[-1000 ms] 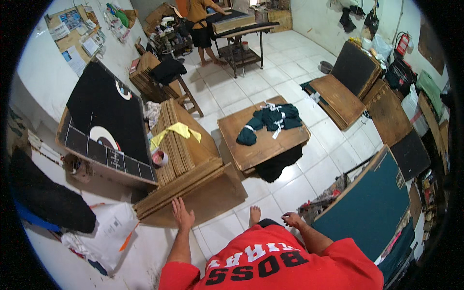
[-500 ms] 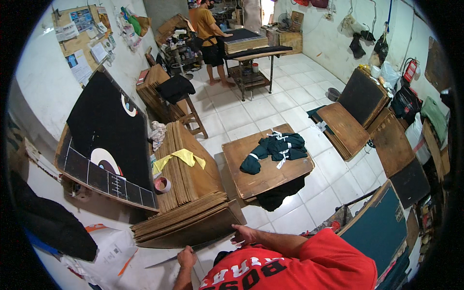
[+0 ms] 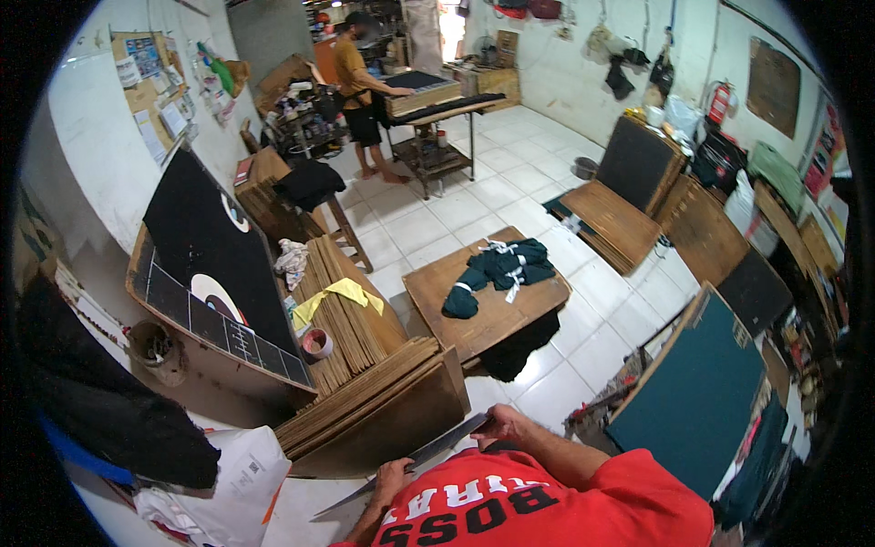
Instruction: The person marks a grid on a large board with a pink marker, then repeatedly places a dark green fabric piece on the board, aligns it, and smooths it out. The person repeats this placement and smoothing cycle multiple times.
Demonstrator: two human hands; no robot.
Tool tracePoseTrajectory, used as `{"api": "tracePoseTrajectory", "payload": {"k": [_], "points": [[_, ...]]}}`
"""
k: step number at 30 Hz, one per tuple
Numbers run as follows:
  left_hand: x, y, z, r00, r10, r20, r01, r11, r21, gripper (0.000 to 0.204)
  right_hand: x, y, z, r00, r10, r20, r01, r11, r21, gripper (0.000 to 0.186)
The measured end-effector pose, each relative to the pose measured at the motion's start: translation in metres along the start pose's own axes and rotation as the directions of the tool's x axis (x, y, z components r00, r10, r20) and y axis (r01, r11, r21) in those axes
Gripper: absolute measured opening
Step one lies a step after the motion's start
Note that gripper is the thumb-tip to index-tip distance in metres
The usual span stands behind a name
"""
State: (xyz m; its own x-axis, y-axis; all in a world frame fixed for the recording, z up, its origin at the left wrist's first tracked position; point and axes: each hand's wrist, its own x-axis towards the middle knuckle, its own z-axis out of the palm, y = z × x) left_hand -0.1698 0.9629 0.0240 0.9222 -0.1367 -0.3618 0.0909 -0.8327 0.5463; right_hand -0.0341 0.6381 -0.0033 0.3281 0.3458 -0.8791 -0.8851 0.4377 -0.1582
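Both of my hands are on a thin, dark flat board [image 3: 445,439] seen nearly edge-on, which slants from lower left up to the right in front of my red shirt. My left hand [image 3: 394,476] is closed on its edge near the middle, and my right hand [image 3: 507,425] grips its upper right end. Part of the board is hidden behind my arm and shirt. Close by, left of my right hand, a stack of brown boards [image 3: 387,415] leans upright on its side.
A wooden board [image 3: 428,296] bears a dark green cloth bundle [image 3: 506,272]. More boards [image 3: 346,310] with a yellow cloth [image 3: 339,299] stand left. A large green panel [image 3: 684,392] leans at right. Another person [image 3: 360,91] stands at a far table [image 3: 447,111].
My view has turned, so the room shifts left. My hands have lifted the dark board, showing more of its face, and my right hand has moved away from the brown stack.
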Motion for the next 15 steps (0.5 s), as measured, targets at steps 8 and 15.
{"api": "tracePoseTrajectory", "payload": {"k": [8, 15], "points": [[-0.029, -0.013, -0.007, 0.924, 0.252, 0.288, -0.077, 0.859, -0.506, 0.058, -0.146, 0.073, 0.014, 0.91, -0.404, -0.091, 0.41, 0.91, 0.063, 0.029], [0.006, -0.042, 0.039, 0.909, -0.127, 0.396, 0.353, 0.74, -0.572, 0.07, -0.312, 0.113, 0.047, 0.591, -0.769, -0.243, 0.784, 0.619, -0.05, 0.015]]}}
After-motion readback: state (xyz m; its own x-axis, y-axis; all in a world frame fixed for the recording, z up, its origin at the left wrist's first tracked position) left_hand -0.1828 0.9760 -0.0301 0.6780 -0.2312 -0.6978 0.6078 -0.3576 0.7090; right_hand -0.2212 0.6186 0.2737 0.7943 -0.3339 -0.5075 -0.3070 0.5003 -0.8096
